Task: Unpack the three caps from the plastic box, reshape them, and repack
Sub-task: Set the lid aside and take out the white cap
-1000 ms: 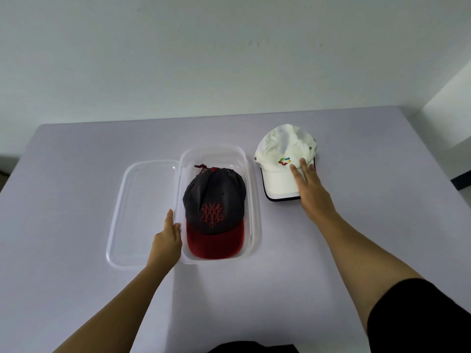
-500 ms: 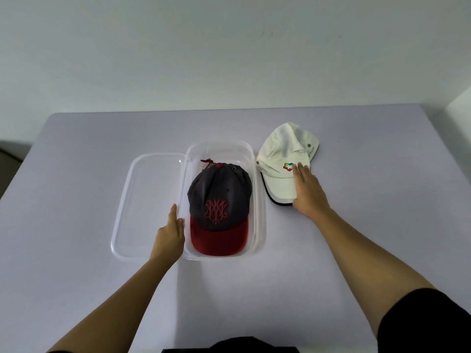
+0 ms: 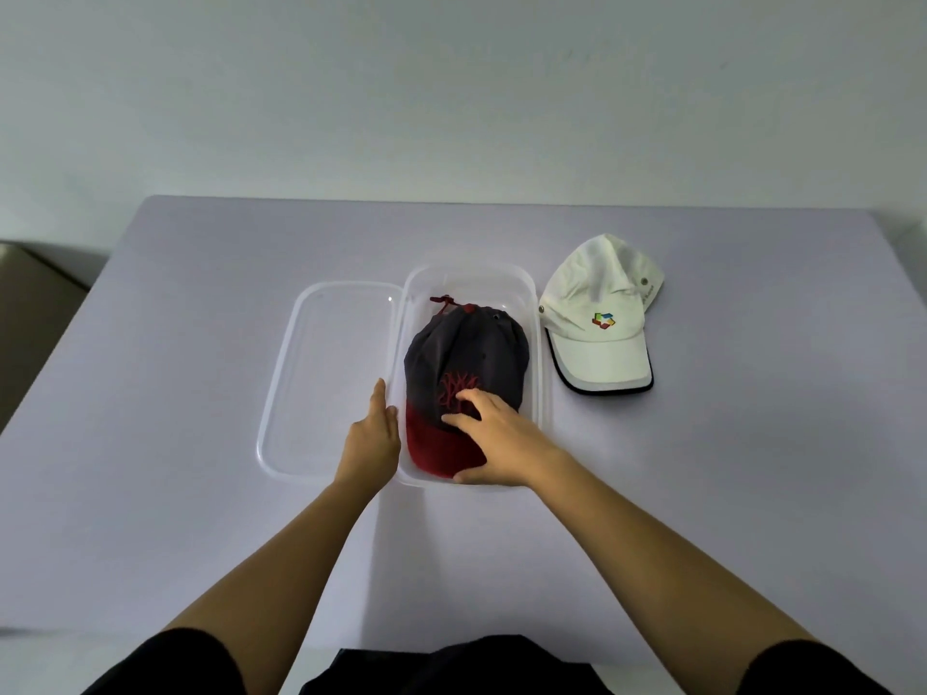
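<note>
Unpacking is under way: plastic box is braced by flat left hand; dark red-brimmed cap is being gripped by right hand, lifting needed next.

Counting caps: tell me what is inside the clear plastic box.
A dark grey cap with a red brim lies inside the clear plastic box, right hand on it. Anything beneath is hidden.

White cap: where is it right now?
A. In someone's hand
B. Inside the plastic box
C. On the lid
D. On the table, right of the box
D: the white cap lies on the table just right of the box, with no hand on it; the right hand is on the dark cap inside the box.
</note>
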